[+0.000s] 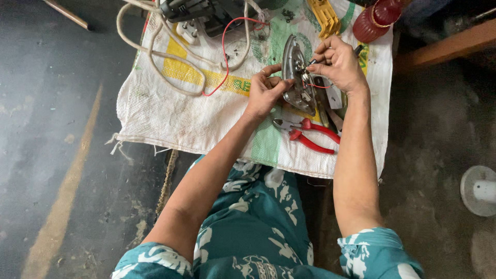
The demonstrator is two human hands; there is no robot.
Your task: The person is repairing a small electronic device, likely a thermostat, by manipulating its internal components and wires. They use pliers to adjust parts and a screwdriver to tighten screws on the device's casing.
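The person sits over a low table covered with a white woven sack [170, 116] printed in green and yellow. At the middle of it stands a metal soleplate of an electric iron [295, 72], tipped up on its edge with its point away from the person and its inner side facing right.

The left hand [264, 92] is curled around the near left edge of the soleplate, fingers closed against the metal and steadying it. The right hand [338, 63] is just to the right of it, fingers pinched together on a thin dark tool [356, 50] whose tip meets the fittings inside the plate. A thin red wire [225, 51] runs from there away to the left, over the sack.

Just near the hands, on the sack, lie red-handled pliers [310, 135], jaws pointing left. Far left, a thick whitish cord [155, 57] loops around a dark iron body [206, 13]. Far right stands a red plastic bottle [377, 19], with a yellow plastic part [323, 15] beside it. A white round base [478, 190] sits on the floor at the right.
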